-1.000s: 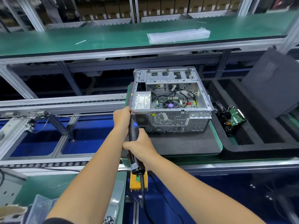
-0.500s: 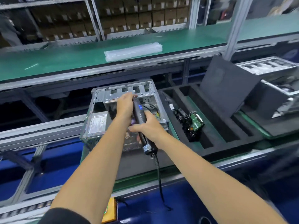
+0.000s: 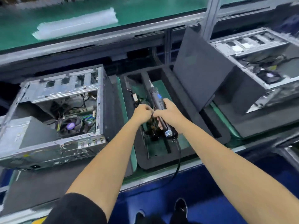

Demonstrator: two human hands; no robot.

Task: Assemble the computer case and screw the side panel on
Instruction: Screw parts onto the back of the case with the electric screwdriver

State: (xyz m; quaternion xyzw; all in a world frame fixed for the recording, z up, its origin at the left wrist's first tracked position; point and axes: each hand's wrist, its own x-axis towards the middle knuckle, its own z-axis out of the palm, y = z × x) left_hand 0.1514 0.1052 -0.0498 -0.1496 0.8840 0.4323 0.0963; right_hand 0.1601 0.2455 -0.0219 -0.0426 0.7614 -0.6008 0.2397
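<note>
The open silver computer case [image 3: 53,120] lies on its side at the left, motherboard and fan showing. My right hand [image 3: 169,113] grips a black electric screwdriver [image 3: 159,104] that points away over the black foam tray [image 3: 163,159] to the right of the case. My left hand [image 3: 143,113] is curled just left of the screwdriver, fingertips meeting my right hand; whether it pinches something small is blurred. A dark side panel [image 3: 202,68] leans upright at the tray's right end.
A second open case [image 3: 262,62] sits on black foam at the far right. A green circuit part with black cables [image 3: 152,130] lies in the tray under my hands. A clear plastic bundle [image 3: 76,23] lies on the green upper shelf. The screwdriver's cord [image 3: 176,168] hangs over the conveyor edge.
My view and both hands have swung right, from over the open case to above the foam tray. The screwdriver came along in my right hand; my left hand let go of its upper end.
</note>
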